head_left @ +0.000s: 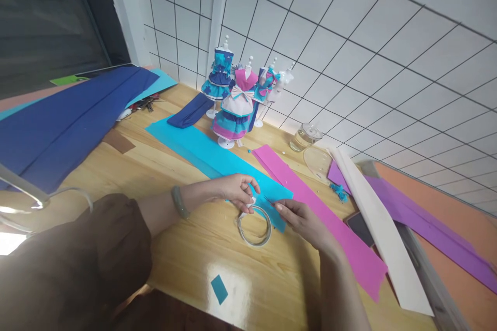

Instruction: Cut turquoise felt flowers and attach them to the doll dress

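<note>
Head view: whitish tape roll [256, 243], ring-shaped (wide hollow middle).

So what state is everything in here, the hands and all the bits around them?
Left hand: fingers curled, at the tape roll
Right hand: pinching a thin dark tool
Tape roll: thin ring, at the left fingers
Light blue strip: spread out, partly under the hands
Pink strip: spread out lengthwise
Teal scrap: flat, loose
Front dress form: upright, dressed
Clear cup: upright, contents unclear
</note>
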A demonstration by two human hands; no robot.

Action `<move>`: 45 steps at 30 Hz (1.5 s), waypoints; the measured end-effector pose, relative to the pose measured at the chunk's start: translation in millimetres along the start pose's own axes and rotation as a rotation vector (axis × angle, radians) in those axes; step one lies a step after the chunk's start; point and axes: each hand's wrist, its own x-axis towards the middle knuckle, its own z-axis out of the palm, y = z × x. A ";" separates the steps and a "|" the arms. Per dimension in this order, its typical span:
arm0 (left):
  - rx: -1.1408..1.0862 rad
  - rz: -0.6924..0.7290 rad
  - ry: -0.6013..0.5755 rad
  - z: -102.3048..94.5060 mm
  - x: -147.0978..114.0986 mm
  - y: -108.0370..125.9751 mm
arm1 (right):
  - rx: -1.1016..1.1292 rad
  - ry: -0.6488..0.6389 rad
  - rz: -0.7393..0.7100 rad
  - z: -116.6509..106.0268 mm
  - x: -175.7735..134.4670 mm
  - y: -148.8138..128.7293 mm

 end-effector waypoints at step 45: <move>0.025 0.009 -0.060 2.1 1.8 -6.6 | -0.028 -0.016 0.016 27.9 9.7 -11.9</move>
